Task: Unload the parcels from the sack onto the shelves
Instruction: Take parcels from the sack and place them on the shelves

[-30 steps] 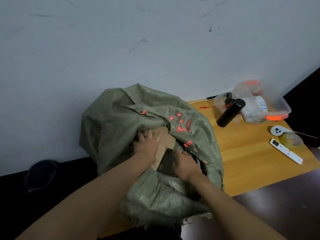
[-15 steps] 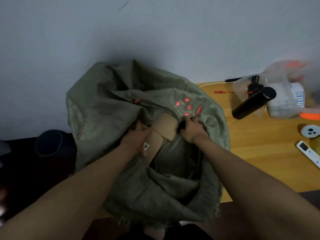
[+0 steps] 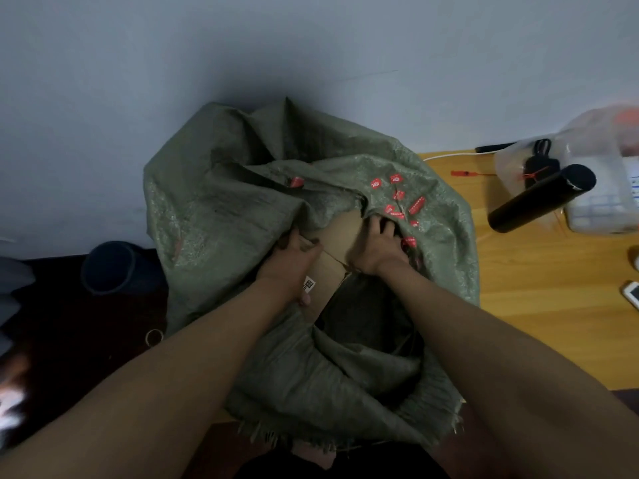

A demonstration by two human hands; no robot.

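A green woven sack (image 3: 221,216) with red tags lies on the wooden table's left end, its mouth toward me. A brown cardboard parcel (image 3: 340,233) shows inside the opening, most of it hidden by sack cloth. My left hand (image 3: 294,261) grips the parcel's left side, thumb near a small printed label. My right hand (image 3: 377,250) holds the parcel's right side with its fingers curled at the sack's edge. No shelves are in view.
To the right on the wooden table (image 3: 539,292) lie a black cylinder (image 3: 539,198), a clear plastic bag with a white box (image 3: 598,188), a red tie (image 3: 463,173) and a white remote (image 3: 632,292). A dark round bin (image 3: 114,267) stands left, beside the wall.
My right hand moved up from the lower part of the sack opening to the parcel's right side. The left hand slid along its left side, and the parcel shows more.
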